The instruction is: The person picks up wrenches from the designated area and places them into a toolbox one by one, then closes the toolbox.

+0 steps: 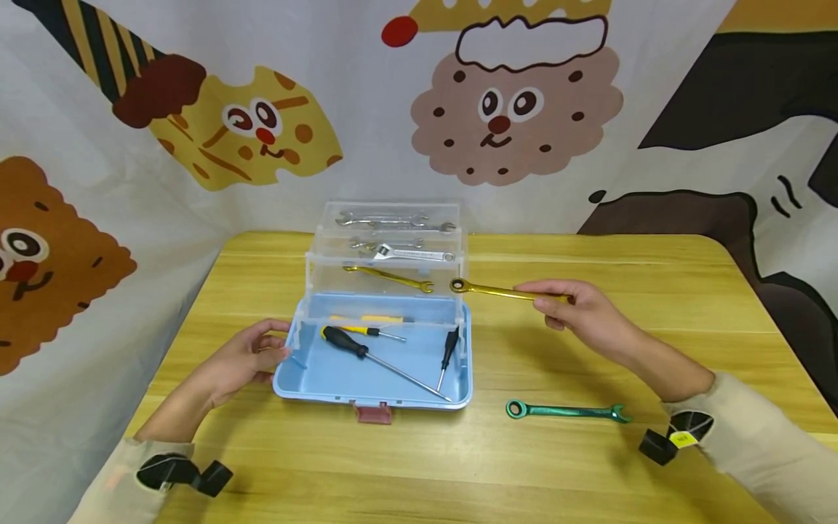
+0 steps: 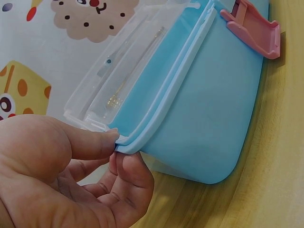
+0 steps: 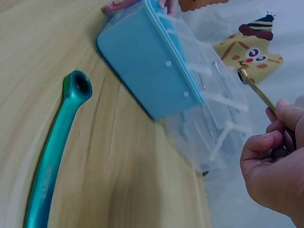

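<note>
My left hand pinches the left rim of a blue toolbox between thumb and fingers, as the left wrist view shows closely. My right hand holds a gold ratcheting wrench by one end, its ring end pointing left beside the box's clear tiered trays. Another gold wrench lies in the lowest tray. Silver wrenches and an adjustable wrench fill the trays above. Inside the blue base are a long black screwdriver, a yellow-and-black screwdriver and a small black screwdriver.
A green ratcheting wrench lies on the wooden table, right of the box and below the right hand. The box's pink latch hangs down at the front. A cartoon-printed cloth hangs behind the table.
</note>
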A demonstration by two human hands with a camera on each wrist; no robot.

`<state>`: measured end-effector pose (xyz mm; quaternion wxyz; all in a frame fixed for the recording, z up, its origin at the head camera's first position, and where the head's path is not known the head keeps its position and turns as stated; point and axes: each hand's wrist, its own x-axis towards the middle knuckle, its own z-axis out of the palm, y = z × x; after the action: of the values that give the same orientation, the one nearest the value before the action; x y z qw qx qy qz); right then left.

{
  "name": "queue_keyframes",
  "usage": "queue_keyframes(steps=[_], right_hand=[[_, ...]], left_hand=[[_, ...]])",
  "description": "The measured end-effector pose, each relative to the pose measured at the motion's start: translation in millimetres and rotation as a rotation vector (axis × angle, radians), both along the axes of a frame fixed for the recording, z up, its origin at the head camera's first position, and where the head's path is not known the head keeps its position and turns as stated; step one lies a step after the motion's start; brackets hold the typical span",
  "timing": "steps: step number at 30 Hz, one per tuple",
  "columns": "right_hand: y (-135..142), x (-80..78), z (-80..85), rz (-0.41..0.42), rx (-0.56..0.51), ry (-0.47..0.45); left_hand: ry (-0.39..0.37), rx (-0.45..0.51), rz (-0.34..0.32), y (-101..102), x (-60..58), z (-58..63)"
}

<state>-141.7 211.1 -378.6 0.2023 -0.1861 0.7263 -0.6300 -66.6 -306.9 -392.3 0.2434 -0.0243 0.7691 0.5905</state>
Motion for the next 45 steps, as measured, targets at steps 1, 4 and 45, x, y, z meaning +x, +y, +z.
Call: queue_keyframes(steps=[1, 4, 45], right_hand=[[-3.0, -0.8, 0.6, 0.000, 0.002, -0.002], [-11.8, -2.6, 2.3, 0.001, 0.014, -0.005], [-112.0, -23.6, 25.3, 0.033, 0.141, 0.039]], left_hand=[[-0.002, -0.001, 0.003, 0.2, 0.0, -0.2], [-0.003, -0.001, 0.005, 0.5, 0.0, -0.6], [-0.003, -0.007, 0.002, 0.1, -0.9, 0.8]])
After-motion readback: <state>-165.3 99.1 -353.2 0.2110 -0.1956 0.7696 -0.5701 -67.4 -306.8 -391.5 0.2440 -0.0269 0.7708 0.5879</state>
